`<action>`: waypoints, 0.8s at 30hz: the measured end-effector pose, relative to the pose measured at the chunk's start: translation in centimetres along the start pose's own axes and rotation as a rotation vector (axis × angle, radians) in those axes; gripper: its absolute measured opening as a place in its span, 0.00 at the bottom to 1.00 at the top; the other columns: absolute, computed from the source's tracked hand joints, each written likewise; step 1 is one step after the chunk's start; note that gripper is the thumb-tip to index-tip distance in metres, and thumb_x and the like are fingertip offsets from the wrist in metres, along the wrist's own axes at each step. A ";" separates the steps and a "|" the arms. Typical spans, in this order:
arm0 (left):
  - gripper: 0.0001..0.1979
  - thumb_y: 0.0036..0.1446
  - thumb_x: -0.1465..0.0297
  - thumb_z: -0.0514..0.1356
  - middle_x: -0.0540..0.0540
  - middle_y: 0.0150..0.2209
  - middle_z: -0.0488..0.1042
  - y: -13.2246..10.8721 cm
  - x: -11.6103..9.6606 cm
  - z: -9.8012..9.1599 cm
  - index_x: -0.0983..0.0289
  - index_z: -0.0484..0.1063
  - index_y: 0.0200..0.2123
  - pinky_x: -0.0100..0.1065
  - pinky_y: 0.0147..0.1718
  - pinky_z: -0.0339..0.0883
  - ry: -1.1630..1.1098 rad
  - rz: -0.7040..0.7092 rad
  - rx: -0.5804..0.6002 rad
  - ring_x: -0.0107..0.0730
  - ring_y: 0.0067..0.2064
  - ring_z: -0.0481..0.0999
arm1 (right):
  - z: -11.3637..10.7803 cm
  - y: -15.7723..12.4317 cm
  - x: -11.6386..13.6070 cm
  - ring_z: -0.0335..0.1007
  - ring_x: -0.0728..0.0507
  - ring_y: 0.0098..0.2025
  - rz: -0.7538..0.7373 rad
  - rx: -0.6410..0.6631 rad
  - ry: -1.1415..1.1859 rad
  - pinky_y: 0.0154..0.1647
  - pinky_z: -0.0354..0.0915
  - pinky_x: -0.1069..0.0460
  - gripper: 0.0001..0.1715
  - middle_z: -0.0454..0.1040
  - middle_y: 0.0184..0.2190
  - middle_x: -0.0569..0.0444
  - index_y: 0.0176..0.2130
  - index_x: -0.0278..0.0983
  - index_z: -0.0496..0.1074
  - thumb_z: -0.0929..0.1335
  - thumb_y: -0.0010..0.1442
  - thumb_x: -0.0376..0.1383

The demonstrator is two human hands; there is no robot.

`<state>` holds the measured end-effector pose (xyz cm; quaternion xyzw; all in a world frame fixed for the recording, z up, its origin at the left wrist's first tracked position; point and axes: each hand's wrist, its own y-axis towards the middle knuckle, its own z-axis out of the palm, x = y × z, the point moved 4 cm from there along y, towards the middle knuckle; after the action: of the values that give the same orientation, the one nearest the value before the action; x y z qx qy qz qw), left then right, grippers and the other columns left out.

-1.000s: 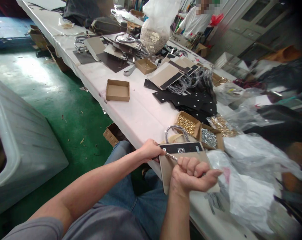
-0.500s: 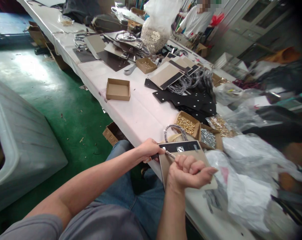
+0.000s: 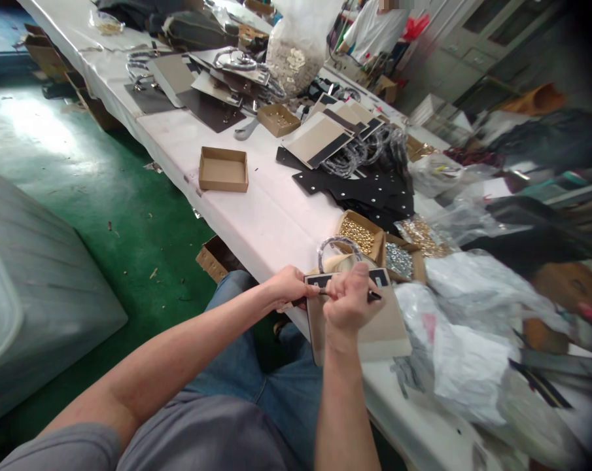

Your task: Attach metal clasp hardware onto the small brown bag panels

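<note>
A beige panel [image 3: 384,327] with a black strip along its top lies at the table's near edge, a plastic-wrapped handle loop [image 3: 339,243] at its far side. My left hand [image 3: 288,286] pinches the panel's left corner, fingers closed. My right hand [image 3: 349,299] is a fist over the black strip, wrapped round a thin screwdriver-like tool [image 3: 374,296] whose dark end shows past the fingers. The tool's shaft points left toward my left fingertips; its tip is too small to make out.
Boxes of gold studs [image 3: 357,234] and silver pieces [image 3: 398,260] stand beyond the panel. A shallow cardboard box [image 3: 224,171] is farther left. Plastic bags [image 3: 465,353] lie to the right, black pieces [image 3: 364,193] and stacked panels behind. A person [image 3: 374,29] is across the table.
My right hand has moved up and slightly left, from the panel's middle onto the black strip, and has turned with the tool. The view has shifted a little.
</note>
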<state>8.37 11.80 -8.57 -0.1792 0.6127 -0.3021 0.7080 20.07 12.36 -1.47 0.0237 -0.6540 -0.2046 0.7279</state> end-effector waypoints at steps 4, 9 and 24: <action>0.21 0.57 0.65 0.80 0.50 0.18 0.73 0.7 0.7 0.0 0.66 0.73 0.23 0.26 0.22 0.69 -0.016 0.003 0.019 0.27 0.21 0.74 | 0.7 -0.2 -0.1 0.54 0.50 0.18 -0.009 0.027 -0.158 0.19 0.54 0.51 0.39 0.58 0.17 0.60 0.21 0.40 0.62 0.74 0.74 0.56; 0.19 0.58 0.72 0.77 0.48 0.18 0.72 0.9 0.9 0.0 0.65 0.71 0.23 0.27 0.25 0.75 -0.107 0.045 0.067 0.26 0.22 0.73 | 1.4 0.0 -0.1 0.57 0.50 0.20 -0.010 0.070 -0.239 0.20 0.56 0.52 0.37 0.61 0.18 0.59 0.22 0.40 0.66 0.75 0.74 0.56; 0.14 0.63 0.71 0.72 0.48 0.19 0.72 2.4 1.3 -0.3 0.64 0.74 0.27 0.34 0.30 0.81 -0.122 -0.037 0.115 0.32 0.22 0.76 | -0.1 1.6 2.1 0.45 0.52 0.17 0.071 0.178 0.100 0.18 0.47 0.53 0.42 0.49 0.16 0.65 0.21 0.41 0.54 0.75 0.75 0.54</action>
<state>8.67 12.76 -11.08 -0.1677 0.5465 -0.3384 0.7474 20.70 13.11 0.93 0.0755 -0.6329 -0.1182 0.7614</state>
